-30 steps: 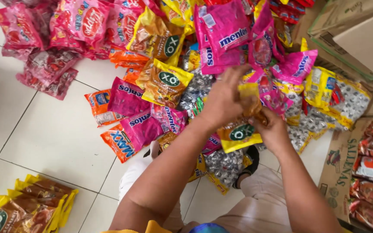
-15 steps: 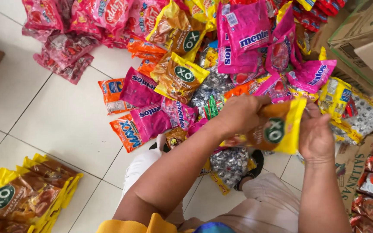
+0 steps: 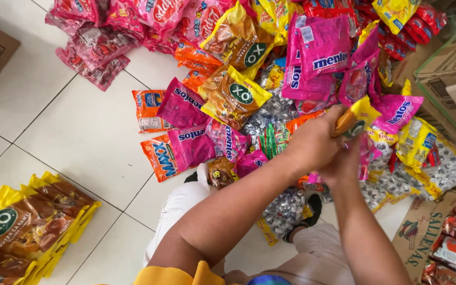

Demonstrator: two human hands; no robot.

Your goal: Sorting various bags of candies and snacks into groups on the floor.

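Fingers: our left hand (image 3: 312, 140) has its fingers curled tight round the middle of a yellow-and-brown candy bag (image 3: 352, 119); our right hand (image 3: 344, 166) sits just under and behind it, and we cannot tell whether its fingers are closed on the bag, since the left hand hides them.
Held item: the candy bag is lifted clear above the heap, squeezed narrow in the grip, its yellow corner sticking up; we judge it is pinched this way so it can be handled apart from the rest.
Heap: mixed sweet packets (image 3: 270, 68) lie beyond and on both sides of the held bag, overlapping loosely as if tipped out together.
Matching bag: another yellow-and-brown bag (image 3: 236, 97) lies on the heap, left of the held bag.
Pink packets: a large pink bag (image 3: 317, 58) lies just above the held bag.
Silver sweets: clear bags of silver-wrapped sweets (image 3: 286, 208) lie below the held bag, by our knees.
Sorted stack: a neat pile of yellow-and-brown bags (image 3: 25, 227) lies well apart, far left and below the held bag, like kept with like.
Cartons: cardboard boxes (image 3: 449, 89) stand to the right of the held bag.
Floor: white tiles (image 3: 75, 137) show left of the held bag.
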